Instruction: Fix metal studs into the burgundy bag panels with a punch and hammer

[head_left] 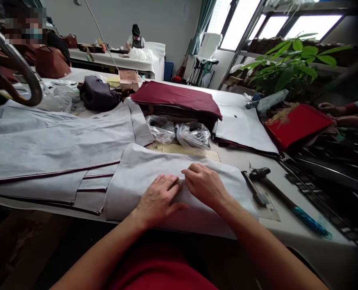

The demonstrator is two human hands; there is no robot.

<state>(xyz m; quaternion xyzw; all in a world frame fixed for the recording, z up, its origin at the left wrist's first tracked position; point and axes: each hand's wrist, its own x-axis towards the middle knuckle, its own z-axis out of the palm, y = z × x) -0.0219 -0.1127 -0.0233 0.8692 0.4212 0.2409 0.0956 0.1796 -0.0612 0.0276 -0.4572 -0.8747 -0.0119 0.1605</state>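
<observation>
A pale grey panel (133, 173), like the back of a leather sheet, lies before me over the table's front edge. My left hand (157, 199) rests flat on its middle, fingers stretched out and thumb apart. Close to those fingertips, my right hand (204, 185) has its fingers curled in, touching or just above the panel. Whatever its fingertips may pinch is hidden. Between the hands shows a small dark printed mark (181, 181). To the left spread more grey pieces (61, 141) with dark red edges.
On the right lie a metal bar tool (254, 189) and a hammer (287, 197) with blue wrapping on its handle. Behind are plastic-bagged parts (194, 135) and a dark red leather stack (175, 98). Another person's hands (332, 110) hold a red item (299, 125) at right.
</observation>
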